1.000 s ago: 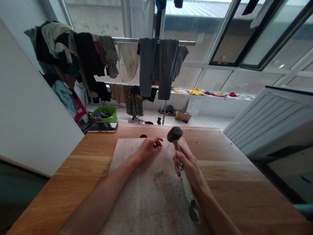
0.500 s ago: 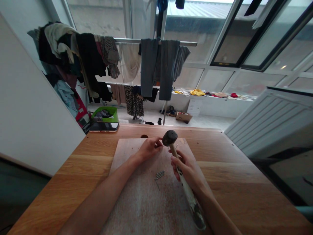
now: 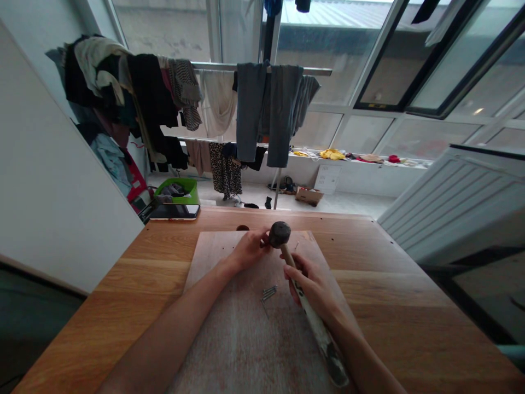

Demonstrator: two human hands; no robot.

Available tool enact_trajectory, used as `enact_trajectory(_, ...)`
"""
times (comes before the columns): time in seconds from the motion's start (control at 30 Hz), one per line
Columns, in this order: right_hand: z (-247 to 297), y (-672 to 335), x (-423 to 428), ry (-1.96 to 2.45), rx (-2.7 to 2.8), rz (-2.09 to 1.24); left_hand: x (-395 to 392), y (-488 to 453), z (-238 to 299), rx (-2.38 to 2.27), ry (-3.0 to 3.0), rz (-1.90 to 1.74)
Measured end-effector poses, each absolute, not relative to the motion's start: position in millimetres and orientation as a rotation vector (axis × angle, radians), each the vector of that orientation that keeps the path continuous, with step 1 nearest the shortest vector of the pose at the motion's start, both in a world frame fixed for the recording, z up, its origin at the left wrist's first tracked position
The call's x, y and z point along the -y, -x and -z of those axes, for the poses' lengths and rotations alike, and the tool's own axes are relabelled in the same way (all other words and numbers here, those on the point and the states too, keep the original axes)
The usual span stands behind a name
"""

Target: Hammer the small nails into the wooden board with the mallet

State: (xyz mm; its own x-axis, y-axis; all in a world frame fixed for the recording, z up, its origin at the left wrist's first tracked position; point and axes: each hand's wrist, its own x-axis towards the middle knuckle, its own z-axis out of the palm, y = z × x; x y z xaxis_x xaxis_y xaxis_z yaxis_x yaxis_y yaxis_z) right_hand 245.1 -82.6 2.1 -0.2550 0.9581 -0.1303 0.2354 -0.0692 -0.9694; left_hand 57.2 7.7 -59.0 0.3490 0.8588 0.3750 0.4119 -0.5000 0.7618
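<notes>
Hammer (image 3: 279, 234), dark head, pale worn handle: grip of right hand (image 3: 314, 287) clenching the handle at lower centre, head hovering at centre frame, touching the left fingertips.
Left hand (image 3: 248, 249): fingers curling beside the head; holding a nail or not, cannot tell.
Loose nails (image 3: 268, 293): lying undriven at mid board (image 3: 229, 339), between both hands.
Worktop (image 3: 135, 273): carrying the board; phone (image 3: 174, 212) lying at upper left.
Progress, judging: nailing barely starting.

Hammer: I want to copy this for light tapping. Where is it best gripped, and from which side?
Probably the wooden handle, wrapped from the near right, as the right hand does: the hammer slants, dark head far-left, handle end near-right. Keep clear of the left hand beside the head.
</notes>
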Motion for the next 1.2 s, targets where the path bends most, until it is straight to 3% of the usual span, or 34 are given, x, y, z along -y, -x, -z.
enact_trajectory(0.67, 1, -249, 81, 1.264, 1.475, -1.378, -7, -51, 50, -1.069, -2.036, -0.980)
enact_trajectory(1.0, 11, -253, 75, 1.187, 1.410, -1.327, 40, -57, -24, -1.015, -2.495, 0.072)
enact_trajectory(1.2, 11, -253, 76, 1.203, 1.441, -1.308, 52, -77, -14, -0.998, -2.590, 0.201)
